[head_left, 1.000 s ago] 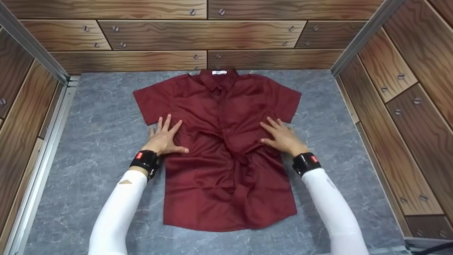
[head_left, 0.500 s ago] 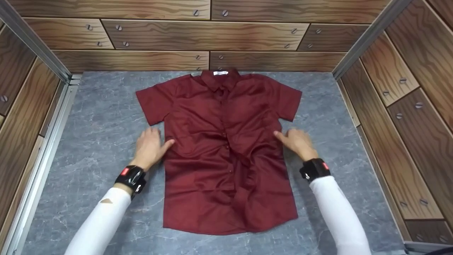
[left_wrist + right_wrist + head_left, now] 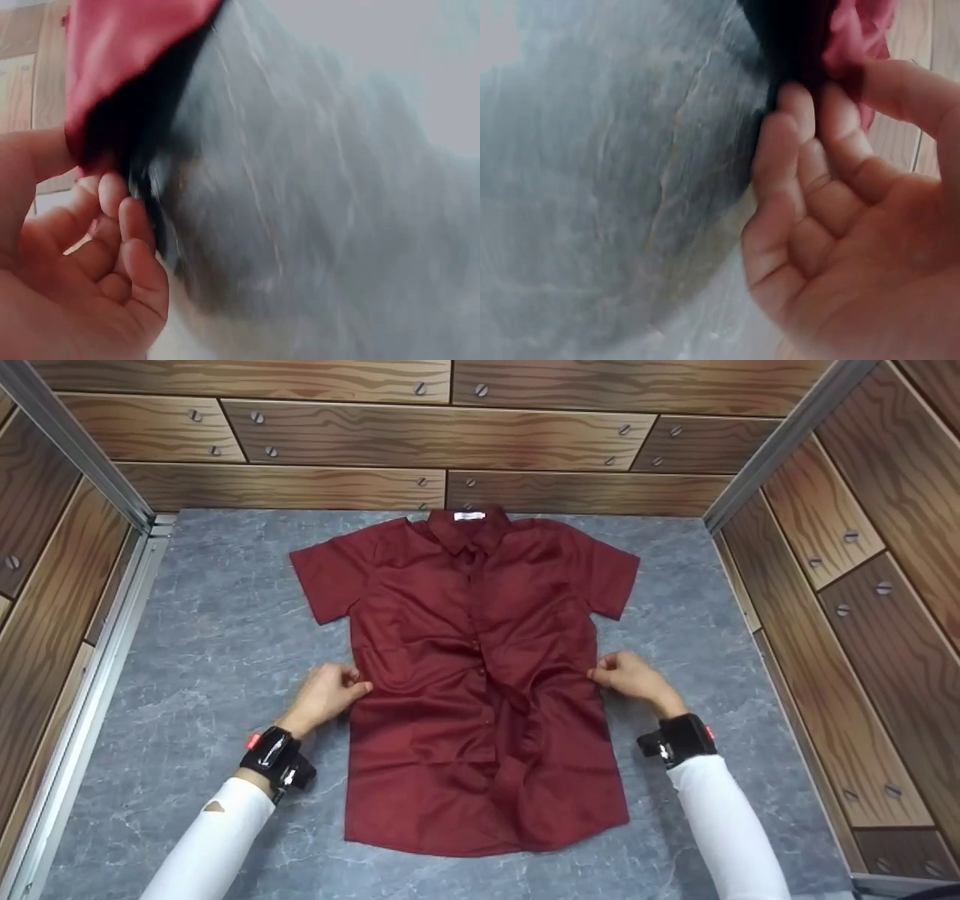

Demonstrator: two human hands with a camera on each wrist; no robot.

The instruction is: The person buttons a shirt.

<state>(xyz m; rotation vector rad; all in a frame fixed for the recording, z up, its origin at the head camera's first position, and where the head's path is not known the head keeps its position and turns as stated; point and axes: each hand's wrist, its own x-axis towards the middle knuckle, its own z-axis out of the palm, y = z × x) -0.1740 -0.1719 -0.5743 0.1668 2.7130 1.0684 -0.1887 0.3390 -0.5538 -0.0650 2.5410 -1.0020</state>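
Observation:
A dark red short-sleeved shirt point(image 3: 427, 720) lies front up on the grey tabletop, collar at the far side, with creases across its middle. At its left side edge, about waist height, my left hand point(image 3: 326, 694) pinches the fabric between thumb and curled fingers. My right hand point(image 3: 634, 675) pinches the opposite side edge at nearly the same height. In the left wrist view the shirt edge point(image 3: 135, 52) lifts a little, showing its dark underside above the fingers. The right wrist view has the red cloth point(image 3: 862, 30) between thumb and forefinger.
The grey marbled tabletop point(image 3: 225, 585) extends on both sides of the shirt. Wood-patterned panels point(image 3: 442, 435) stand at the back, left and right, with metal framing point(image 3: 97, 660) along the left edge. Both wrists carry black camera bands point(image 3: 686, 741).
Both hands were spread flat on the shirt, then slid outward off it and toward me. Now their fingers have curled and taken hold of its side edges. The shirt has barely moved.

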